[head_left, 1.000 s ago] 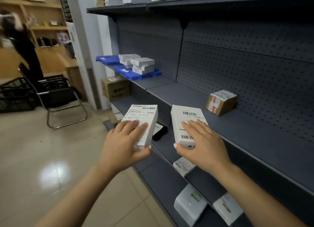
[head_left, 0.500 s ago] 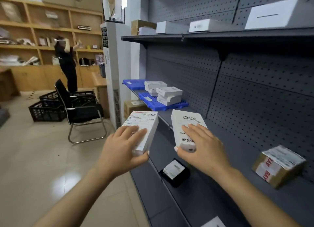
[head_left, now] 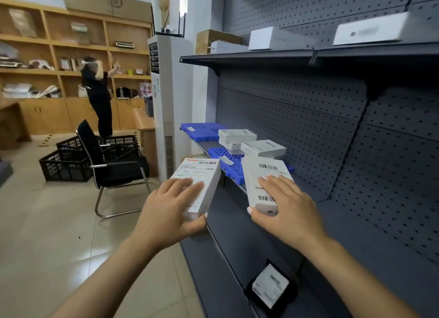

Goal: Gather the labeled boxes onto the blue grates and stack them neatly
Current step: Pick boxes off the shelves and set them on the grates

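My left hand [head_left: 169,209] grips a white labeled box [head_left: 198,175] with a red stripe, fingers on top and thumb under its near end. My right hand [head_left: 286,210] grips a second white box [head_left: 262,175] bearing barcodes the same way. Both boxes are held in the air just short of the blue grates [head_left: 225,160] on the grey shelf [head_left: 237,222]. Several white boxes [head_left: 262,147] lie stacked on the near grate. A further blue grate [head_left: 199,130] sits behind it with one small label on it.
A black packet with a white label [head_left: 270,285] lies on the lower shelf. White boxes [head_left: 268,38] stand on the top shelf. On the floor to the left are a black chair [head_left: 111,165] and black crates [head_left: 64,164]. A person [head_left: 98,96] stands at wooden shelves.
I have moved along the shelf toward the blue grates, which are now much closer. The brown taped box has dropped out of view. Both hands still hold their boxes.
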`<action>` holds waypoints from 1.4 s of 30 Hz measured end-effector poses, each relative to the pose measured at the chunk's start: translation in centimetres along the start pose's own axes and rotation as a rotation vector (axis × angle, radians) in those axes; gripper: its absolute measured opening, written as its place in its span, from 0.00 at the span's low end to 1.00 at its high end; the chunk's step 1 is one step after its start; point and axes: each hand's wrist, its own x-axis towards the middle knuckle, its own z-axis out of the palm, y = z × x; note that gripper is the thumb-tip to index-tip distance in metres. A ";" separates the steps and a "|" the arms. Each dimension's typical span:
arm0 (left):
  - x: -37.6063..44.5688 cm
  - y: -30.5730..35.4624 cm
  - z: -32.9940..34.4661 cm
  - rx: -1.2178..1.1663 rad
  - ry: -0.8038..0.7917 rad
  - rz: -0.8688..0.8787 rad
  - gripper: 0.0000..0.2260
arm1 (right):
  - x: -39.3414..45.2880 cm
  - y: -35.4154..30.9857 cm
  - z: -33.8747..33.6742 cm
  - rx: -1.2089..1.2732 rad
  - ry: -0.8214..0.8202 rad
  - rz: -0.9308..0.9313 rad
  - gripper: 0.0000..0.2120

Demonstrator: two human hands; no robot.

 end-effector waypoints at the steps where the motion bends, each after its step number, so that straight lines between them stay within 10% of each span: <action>1: 0.9 -1.6 0.6 -0.001 -0.007 0.008 0.28 | 1.4 -0.5 0.9 -0.002 0.001 0.010 0.41; 16: 14.7 -20.9 8.4 -0.074 -0.109 0.155 0.29 | 21.4 -5.7 10.3 -0.030 0.022 0.209 0.33; 42: 39.4 -34.2 28.3 -0.244 -0.164 0.356 0.29 | 45.2 2.5 21.7 -0.201 -0.113 0.460 0.34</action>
